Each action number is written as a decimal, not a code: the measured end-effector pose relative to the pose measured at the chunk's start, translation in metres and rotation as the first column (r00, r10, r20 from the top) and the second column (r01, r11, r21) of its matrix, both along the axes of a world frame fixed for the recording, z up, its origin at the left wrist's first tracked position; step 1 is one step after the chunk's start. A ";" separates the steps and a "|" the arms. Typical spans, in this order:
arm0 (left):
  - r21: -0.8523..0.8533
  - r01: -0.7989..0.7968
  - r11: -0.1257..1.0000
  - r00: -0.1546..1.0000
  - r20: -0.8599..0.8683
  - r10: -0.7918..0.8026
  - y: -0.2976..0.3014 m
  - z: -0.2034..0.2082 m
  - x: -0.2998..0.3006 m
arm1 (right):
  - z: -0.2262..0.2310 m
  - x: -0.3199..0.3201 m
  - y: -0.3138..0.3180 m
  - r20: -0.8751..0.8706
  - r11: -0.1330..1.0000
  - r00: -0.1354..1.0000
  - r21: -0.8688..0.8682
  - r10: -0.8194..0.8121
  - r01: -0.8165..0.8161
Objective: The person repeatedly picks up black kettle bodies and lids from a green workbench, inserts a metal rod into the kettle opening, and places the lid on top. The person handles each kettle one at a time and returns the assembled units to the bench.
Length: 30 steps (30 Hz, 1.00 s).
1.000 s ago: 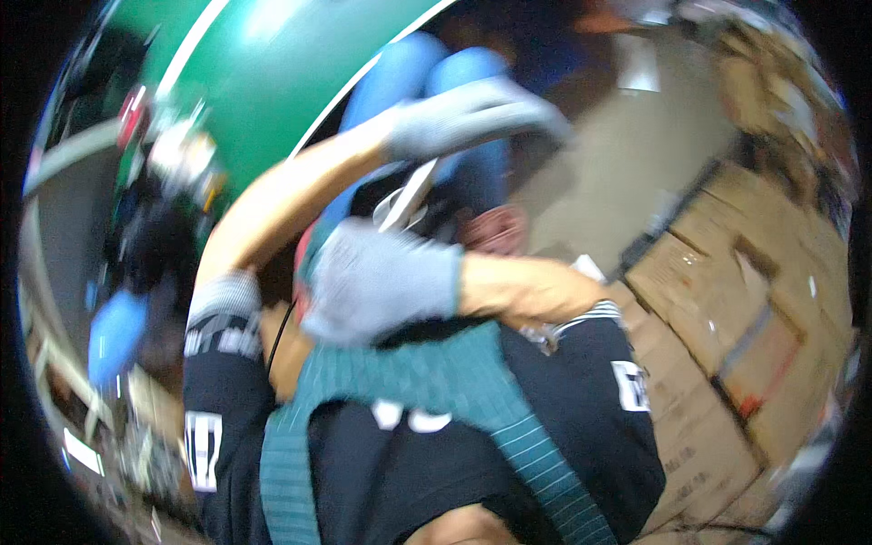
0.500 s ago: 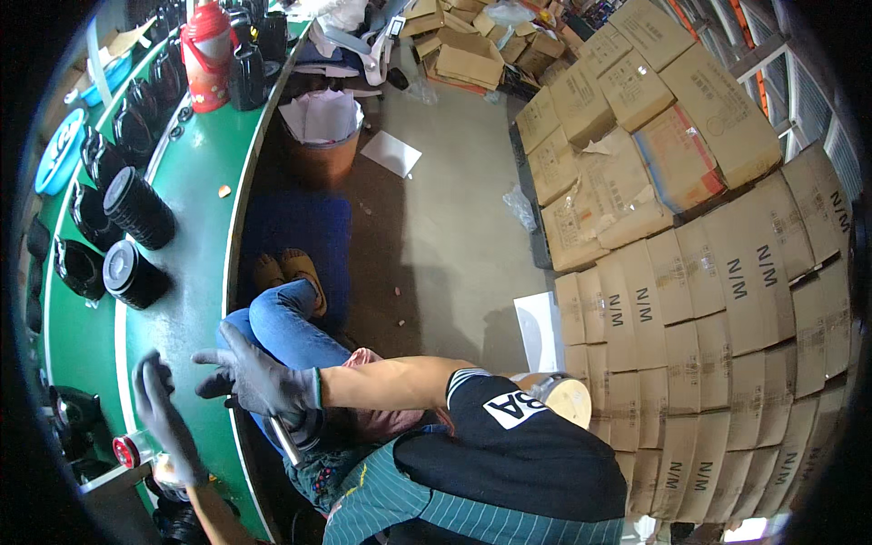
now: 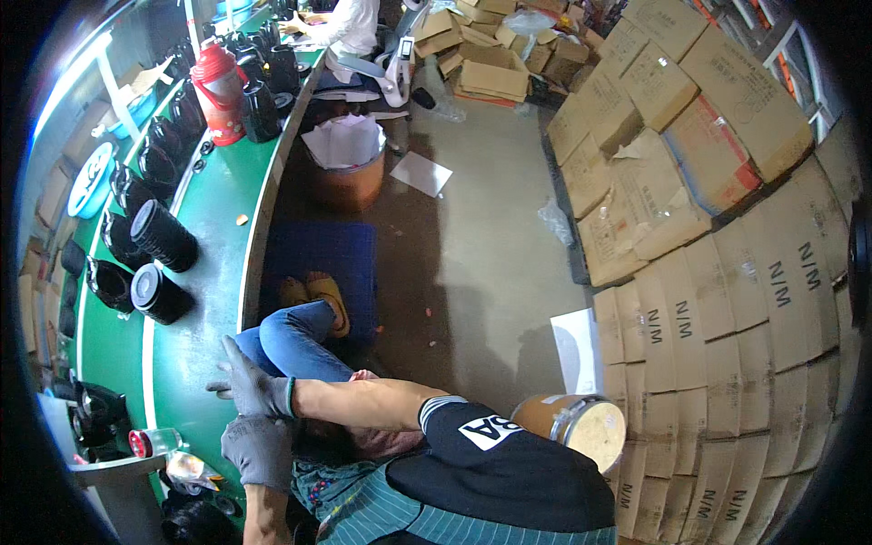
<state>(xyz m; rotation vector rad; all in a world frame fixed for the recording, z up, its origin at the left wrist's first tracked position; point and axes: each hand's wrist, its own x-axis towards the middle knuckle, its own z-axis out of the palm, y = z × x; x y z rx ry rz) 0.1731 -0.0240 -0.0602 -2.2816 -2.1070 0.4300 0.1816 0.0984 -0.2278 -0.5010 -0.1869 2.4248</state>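
Note:
Both my hands wear grey gloves and are close together over my lap, at the bench's near edge. My right hand (image 3: 252, 381) has its fingers apart, with nothing seen in them. Just below it, my left hand (image 3: 259, 451) is curled against the heel of the right glove. Its fingertips are hidden, so what they hold, if anything, cannot be made out. The green bench (image 3: 213, 318) lies to the left of both hands. On it, beyond my hands, are a black ribbed cylinder with a lid (image 3: 160, 293) and a stack of black ribbed pieces (image 3: 165, 236).
Black pitcher-like housings (image 3: 111, 286) line the bench, and a red thermos (image 3: 219, 95) stands farther off. A clear jar with a red lid (image 3: 154, 442) is at lower left. To the right are a round drum (image 3: 581, 431) and stacked cartons (image 3: 718, 309). An orange-brown bin (image 3: 350, 182) stands beside the bench.
My left hand has come from over the bench to the right hand, its spread fingers now curled. The metal tube below my right hand no longer shows. The view has shifted.

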 end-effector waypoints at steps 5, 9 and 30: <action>-0.106 -0.167 0.980 0.985 -0.058 0.161 0.017 -0.013 0.022 | -0.023 0.009 0.009 0.084 0.981 0.984 0.124 -0.158 0.147; 0.150 -0.108 0.983 0.991 0.091 0.095 -0.001 -0.036 -0.006 | 0.039 0.014 -0.006 -0.015 0.975 0.985 0.136 -0.175 0.175; -0.015 -0.160 0.987 0.964 0.211 0.160 -0.018 -0.008 -0.021 | -0.035 0.075 -0.004 -0.571 1.000 0.821 0.011 -0.012 0.022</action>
